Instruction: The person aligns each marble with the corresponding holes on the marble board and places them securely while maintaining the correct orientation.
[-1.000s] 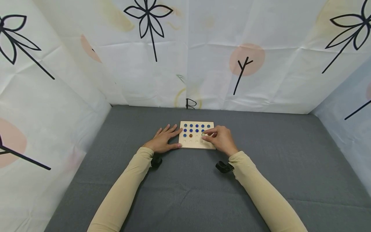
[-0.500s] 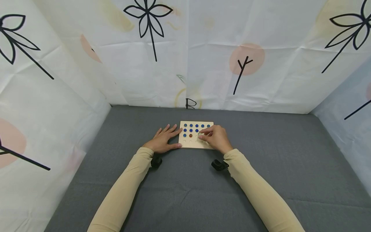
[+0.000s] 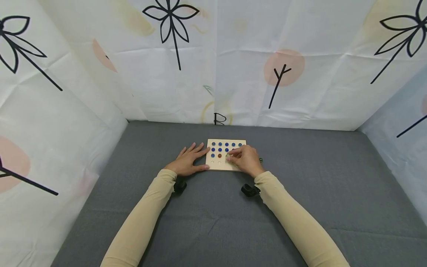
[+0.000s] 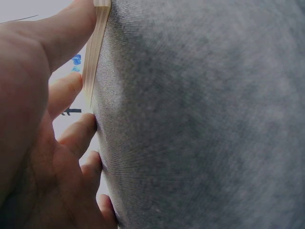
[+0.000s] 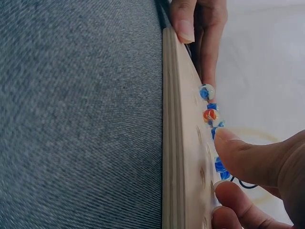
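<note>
While left hand (image 3: 188, 160) steadies wooden board (image 3: 218, 167), right hand (image 3: 245, 160) pinches marble (image 5: 218, 123).

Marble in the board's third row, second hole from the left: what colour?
Orange marble, among blue ones; clearest in the head view.

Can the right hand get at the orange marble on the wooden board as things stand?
Probably yes. The right hand is already over the wooden board, beside the orange marble, with only bare holes between. The left hand rests at the board's left edge, out of the way.
</note>
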`<state>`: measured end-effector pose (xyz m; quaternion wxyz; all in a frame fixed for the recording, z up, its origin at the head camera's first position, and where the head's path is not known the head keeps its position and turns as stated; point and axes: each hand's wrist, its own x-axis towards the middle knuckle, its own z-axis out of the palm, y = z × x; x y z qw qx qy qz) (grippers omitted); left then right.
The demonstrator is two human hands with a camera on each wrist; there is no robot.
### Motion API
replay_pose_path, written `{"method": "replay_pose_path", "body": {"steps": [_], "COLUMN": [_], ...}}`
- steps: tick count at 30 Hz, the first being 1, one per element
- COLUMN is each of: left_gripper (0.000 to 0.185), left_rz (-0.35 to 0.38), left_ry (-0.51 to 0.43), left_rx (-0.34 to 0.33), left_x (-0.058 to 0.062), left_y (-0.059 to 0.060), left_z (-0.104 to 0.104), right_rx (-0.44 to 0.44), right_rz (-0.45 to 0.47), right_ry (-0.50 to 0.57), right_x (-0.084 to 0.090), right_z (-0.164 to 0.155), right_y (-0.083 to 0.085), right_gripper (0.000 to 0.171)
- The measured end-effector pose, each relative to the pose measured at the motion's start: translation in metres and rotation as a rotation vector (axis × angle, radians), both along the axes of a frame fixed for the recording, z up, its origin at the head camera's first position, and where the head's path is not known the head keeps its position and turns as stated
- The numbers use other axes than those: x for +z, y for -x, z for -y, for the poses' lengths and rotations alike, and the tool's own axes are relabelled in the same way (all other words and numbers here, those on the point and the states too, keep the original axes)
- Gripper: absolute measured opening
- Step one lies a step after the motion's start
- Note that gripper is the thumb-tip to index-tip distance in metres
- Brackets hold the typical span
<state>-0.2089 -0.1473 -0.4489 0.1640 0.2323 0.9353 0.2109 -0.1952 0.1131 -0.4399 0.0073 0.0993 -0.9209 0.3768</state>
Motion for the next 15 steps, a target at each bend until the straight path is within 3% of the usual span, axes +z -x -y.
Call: {"method": "replay_pose_path", "body": {"steps": [15], "left_gripper": [0.079], "left_rz": [-0.001], "left_ry": [0.006], "left_rx": [0.002], "left_x": [0.0025], "left_y": [-0.0011], "left_z": [-0.0008], "right_rx": [-0.024], "right_rz": [0.000], "right_ry": [-0.035], "right_x": [0.0000], "right_z": [0.0034], "right_y": [0.0002], "right_gripper": [0.018]}}
